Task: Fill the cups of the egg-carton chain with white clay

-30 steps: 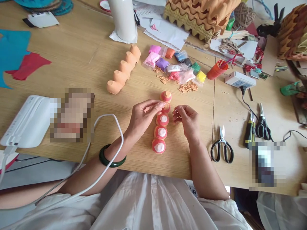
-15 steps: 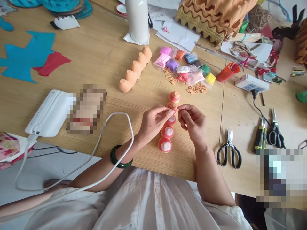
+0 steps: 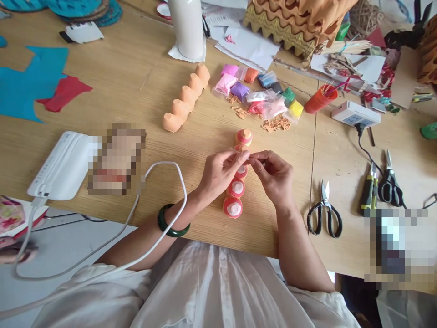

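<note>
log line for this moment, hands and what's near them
left hand: pinching with right | right hand: fingertips meet left | under hands: cup row | right: scissors

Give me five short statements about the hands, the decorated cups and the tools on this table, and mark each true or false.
1. The left hand and right hand meet fingertip to fingertip above the row of red-and-white cups. True.
2. The plain orange cup strip lies under the hands. False: it lies farther back, apart from them.
3. The black-handled scissors lie right of the right hand, untouched. True.
4. The right hand holds the scissors. False: they lie on the table.
5. A green bangle circles the left wrist. True.
</note>
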Demonstrator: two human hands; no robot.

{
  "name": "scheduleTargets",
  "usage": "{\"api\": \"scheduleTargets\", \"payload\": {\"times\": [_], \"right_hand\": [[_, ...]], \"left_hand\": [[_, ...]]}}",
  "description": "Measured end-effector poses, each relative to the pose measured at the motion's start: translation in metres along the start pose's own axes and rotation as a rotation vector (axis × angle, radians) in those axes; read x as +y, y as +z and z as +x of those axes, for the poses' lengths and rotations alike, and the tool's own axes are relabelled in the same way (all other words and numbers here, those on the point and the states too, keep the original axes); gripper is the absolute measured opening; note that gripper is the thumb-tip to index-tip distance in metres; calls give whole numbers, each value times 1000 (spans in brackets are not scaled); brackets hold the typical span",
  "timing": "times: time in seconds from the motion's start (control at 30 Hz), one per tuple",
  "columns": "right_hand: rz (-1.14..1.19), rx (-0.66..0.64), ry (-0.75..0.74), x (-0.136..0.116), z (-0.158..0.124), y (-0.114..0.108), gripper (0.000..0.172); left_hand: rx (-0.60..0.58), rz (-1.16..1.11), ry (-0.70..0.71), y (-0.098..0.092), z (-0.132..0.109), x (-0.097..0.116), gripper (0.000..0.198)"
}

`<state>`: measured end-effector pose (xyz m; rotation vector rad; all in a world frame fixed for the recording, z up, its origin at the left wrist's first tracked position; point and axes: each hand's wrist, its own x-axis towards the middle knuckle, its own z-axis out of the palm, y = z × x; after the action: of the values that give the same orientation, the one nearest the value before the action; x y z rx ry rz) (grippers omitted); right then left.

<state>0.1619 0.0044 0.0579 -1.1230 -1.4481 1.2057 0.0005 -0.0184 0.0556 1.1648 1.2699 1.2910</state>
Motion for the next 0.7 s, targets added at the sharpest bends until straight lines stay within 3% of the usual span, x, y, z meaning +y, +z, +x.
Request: {"api": "scheduleTargets", "payload": {"times": [0.17, 0.27, 0.33, 0.53, 0.7], "right_hand": [[179, 86, 207, 3, 6, 0, 43], [234, 187, 252, 8, 11, -3, 38], [242, 233, 284, 11, 14, -6, 36], [118, 194, 365, 19, 16, -11, 32], [237, 196, 419, 23, 5, -5, 33]], "left_hand": [[29, 57, 43, -6, 2, -1, 39], [89, 231, 164, -15, -1, -9, 30], [109, 362, 173, -21, -7, -16, 32], [0, 649, -32, -29, -25, -21, 52], [-40, 753, -142, -21, -22, -7, 67]]}}
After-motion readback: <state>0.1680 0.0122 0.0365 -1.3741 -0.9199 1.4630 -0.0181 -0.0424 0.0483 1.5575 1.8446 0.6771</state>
